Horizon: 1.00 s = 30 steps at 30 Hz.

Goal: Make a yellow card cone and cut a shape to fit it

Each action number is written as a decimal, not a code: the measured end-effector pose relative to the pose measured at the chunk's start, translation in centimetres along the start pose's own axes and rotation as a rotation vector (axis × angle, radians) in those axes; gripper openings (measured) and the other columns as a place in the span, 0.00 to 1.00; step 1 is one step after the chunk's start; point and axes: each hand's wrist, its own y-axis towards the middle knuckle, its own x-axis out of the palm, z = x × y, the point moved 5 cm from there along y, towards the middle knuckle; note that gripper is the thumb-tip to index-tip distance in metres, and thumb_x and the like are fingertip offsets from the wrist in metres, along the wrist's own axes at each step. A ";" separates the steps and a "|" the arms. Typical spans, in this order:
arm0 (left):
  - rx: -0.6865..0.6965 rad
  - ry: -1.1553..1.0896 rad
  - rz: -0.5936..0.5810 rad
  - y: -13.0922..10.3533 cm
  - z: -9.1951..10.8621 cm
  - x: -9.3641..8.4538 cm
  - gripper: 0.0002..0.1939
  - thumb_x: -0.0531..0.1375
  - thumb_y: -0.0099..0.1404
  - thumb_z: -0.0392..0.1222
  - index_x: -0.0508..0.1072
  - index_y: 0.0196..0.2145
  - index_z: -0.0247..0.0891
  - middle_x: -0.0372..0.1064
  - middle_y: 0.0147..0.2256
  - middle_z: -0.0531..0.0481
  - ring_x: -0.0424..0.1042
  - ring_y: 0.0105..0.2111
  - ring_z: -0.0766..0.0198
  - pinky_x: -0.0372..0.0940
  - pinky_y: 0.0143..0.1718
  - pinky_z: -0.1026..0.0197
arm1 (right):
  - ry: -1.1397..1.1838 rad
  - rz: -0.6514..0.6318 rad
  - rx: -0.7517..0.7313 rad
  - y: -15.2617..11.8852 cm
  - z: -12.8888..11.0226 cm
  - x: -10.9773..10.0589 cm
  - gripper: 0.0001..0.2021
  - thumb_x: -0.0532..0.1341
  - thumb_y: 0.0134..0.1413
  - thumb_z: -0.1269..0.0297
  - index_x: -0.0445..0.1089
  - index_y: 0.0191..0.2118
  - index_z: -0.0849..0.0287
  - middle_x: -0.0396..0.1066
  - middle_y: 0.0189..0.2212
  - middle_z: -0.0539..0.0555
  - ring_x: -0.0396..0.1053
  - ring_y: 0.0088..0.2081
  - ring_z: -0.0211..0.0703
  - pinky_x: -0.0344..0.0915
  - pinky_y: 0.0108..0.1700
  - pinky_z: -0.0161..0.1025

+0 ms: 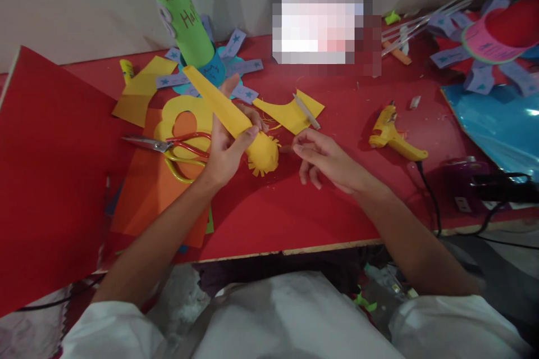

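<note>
My left hand [231, 148] is closed around a yellow paper cone [229, 112], its narrow end pointing up and left. Cut fringe flares around the cone's wide, rounded end, which faces my right hand [322, 159]. That hand hovers just right of the fringe with fingers loosely bent and thumb near the index finger; whether something tiny sits between them I cannot make out. Scissors [168, 146] with red and yellow handles lie left of my left hand, on yellow and orange paper sheets [138, 196]. Behind my hands is a yellow paper scrap [290, 114] with a pencil-like stick [306, 110] across it.
A yellow glue gun [391, 137] with a black cord lies to the right. A green paper tube [185, 16] stands at the back left, a pink-and-red paper piece [488, 39] at the back right. A red board [54, 173] rises at left; blue wrapped sheets [501, 123] lie right.
</note>
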 end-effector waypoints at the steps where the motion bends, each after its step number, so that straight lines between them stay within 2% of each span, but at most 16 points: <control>1: 0.024 -0.027 -0.005 0.1 0.0 0.0 0.39 0.71 0.69 0.60 0.64 0.72 0.57 0.72 0.37 0.52 0.77 0.39 0.59 0.75 0.51 0.51 | -0.003 -0.005 0.000 0.0 0.0 0.0 0.21 0.71 0.65 0.44 0.64 0.44 0.53 0.70 0.35 0.47 0.75 0.21 0.36 0.63 0.12 0.30; 6: 0.071 -0.015 -0.015 0.1 0.2 0.2 0.36 0.70 0.71 0.58 0.64 0.71 0.57 0.72 0.38 0.52 0.77 0.38 0.58 0.75 0.50 0.51 | -0.095 0.024 -0.053 0.1 -0.1 -0.1 0.18 0.68 0.68 0.44 0.66 0.45 0.52 0.75 0.43 0.52 0.72 0.22 0.33 0.63 0.15 0.32; 10: 0.096 0.101 -0.057 -0.2 1.1 0.9 0.36 0.67 0.73 0.60 0.61 0.73 0.56 0.72 0.39 0.51 0.77 0.39 0.58 0.75 0.50 0.51 | -0.268 0.129 -0.171 0.2 -0.5 -0.8 0.13 0.65 0.70 0.50 0.68 0.42 0.53 0.76 0.40 0.52 0.66 0.21 0.33 0.62 0.19 0.35; 15: 0.115 0.210 -0.107 -0.5 2.3 1.8 0.29 0.65 0.76 0.56 0.64 0.70 0.53 0.71 0.41 0.50 0.75 0.40 0.59 0.75 0.48 0.53 | -0.567 0.218 -0.324 0.4 -0.9 -1.5 0.05 0.63 0.67 0.61 0.73 0.43 0.55 0.80 0.39 0.56 0.74 0.32 0.44 0.68 0.34 0.40; 18: 0.117 0.248 -0.149 -0.4 2.7 2.2 0.24 0.64 0.78 0.53 0.67 0.66 0.52 0.71 0.41 0.50 0.73 0.39 0.61 0.74 0.45 0.55 | -0.674 0.212 -0.355 0.5 -1.1 -1.4 0.04 0.61 0.65 0.64 0.74 0.42 0.55 0.82 0.39 0.57 0.77 0.37 0.48 0.68 0.39 0.42; 24: 0.111 0.342 -0.133 -0.2 3.1 2.0 0.25 0.62 0.79 0.55 0.65 0.68 0.51 0.70 0.41 0.50 0.74 0.40 0.61 0.75 0.48 0.54 | -0.835 0.131 -0.371 0.4 -1.1 -0.6 0.08 0.59 0.70 0.64 0.76 0.43 0.56 0.83 0.40 0.56 0.76 0.36 0.47 0.64 0.39 0.41; 30: 0.078 0.368 -0.170 -0.6 3.3 2.4 0.19 0.62 0.79 0.51 0.66 0.63 0.48 0.71 0.40 0.50 0.72 0.37 0.62 0.74 0.43 0.57 | -0.953 0.097 -0.360 0.4 -0.9 -0.2 0.08 0.59 0.72 0.65 0.77 0.45 0.55 0.84 0.43 0.58 0.78 0.41 0.51 0.63 0.41 0.43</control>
